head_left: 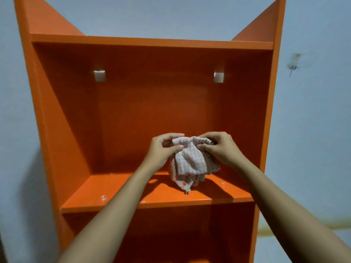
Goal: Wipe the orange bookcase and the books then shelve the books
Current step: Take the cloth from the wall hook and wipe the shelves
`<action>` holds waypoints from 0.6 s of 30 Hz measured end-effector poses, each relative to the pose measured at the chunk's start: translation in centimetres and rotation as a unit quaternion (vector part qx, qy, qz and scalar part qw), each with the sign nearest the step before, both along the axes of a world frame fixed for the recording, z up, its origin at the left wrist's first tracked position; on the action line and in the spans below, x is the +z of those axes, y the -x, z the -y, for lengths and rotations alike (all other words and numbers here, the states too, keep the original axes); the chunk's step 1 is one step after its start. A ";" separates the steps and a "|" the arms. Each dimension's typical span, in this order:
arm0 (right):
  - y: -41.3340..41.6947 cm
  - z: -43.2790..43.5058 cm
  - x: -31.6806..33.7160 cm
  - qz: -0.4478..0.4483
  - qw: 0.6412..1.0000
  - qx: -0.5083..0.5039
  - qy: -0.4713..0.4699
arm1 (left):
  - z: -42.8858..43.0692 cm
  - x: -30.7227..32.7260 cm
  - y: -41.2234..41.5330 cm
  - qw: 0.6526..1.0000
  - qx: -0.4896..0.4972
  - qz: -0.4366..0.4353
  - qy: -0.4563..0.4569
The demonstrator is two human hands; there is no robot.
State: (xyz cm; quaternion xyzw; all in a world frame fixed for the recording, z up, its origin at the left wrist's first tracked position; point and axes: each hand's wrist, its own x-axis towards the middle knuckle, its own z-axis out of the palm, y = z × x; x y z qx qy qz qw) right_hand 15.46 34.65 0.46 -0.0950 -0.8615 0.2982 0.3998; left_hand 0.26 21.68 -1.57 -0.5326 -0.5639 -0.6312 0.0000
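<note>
An orange bookcase stands against a pale wall and fills most of the view. Its upper compartment holds no books. In front of that compartment, a little above its shelf board, hangs a crumpled white cloth with a thin red check. My left hand pinches the cloth's top edge on the left side. My right hand pinches the same edge on the right. The cloth's lower corner dangles close to the shelf board. No books are in view.
Two small white brackets sit high on the bookcase's back panel. A few pale specks dot the shelf board. A lower compartment opens beneath it. A dark mark with a nail is on the wall at the right.
</note>
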 end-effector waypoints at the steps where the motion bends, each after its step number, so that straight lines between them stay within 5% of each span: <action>1: 0.4 -1.0 0.4 -0.007 0.999 -0.029 -0.022 | -1.6 0.3 0.4 1.000 0.005 -0.004 -0.007; 5: 2.5 -4.9 1.1 -0.007 0.988 -0.143 -0.065 | -7.8 1.0 2.6 1.000 0.009 0.015 -0.005; 11: 3.1 -8.3 -2.3 0.122 0.972 -0.201 -0.019 | -12.4 -1.7 3.1 0.994 -0.001 0.066 0.087; 18: -1.3 -4.3 -4.5 0.176 0.966 -0.168 -0.084 | -7.7 -3.6 0.9 0.982 -0.042 -0.044 0.179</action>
